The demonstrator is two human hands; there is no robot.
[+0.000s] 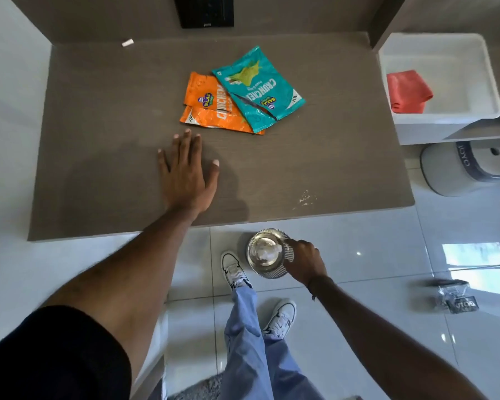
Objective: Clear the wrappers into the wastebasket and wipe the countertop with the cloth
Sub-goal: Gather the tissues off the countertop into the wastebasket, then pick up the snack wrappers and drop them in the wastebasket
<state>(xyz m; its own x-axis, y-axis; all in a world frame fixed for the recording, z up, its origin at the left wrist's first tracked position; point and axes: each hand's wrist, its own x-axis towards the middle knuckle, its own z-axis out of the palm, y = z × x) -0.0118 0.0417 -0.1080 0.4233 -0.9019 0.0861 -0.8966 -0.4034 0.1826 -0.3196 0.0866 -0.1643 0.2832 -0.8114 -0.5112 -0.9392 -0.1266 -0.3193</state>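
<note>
A teal wrapper (259, 88) lies across an orange wrapper (214, 108) in the middle of the brown countertop (98, 125). My left hand (186, 174) rests flat and open on the counter just in front of the orange wrapper, not touching it. Below the counter's front edge, my right hand (303, 261) grips the rim of a small metal wastebasket (267, 252), which has something white inside. A red cloth (407, 92) lies folded in a white tray (485, 82) at the right.
A small white scrap (127, 42) lies at the counter's back left, and white crumbs (305, 197) near its front right. A black panel (204, 10) sits on the back wall. A grey round stool (456, 171) and a wrapped packet (455, 295) are on the tiled floor.
</note>
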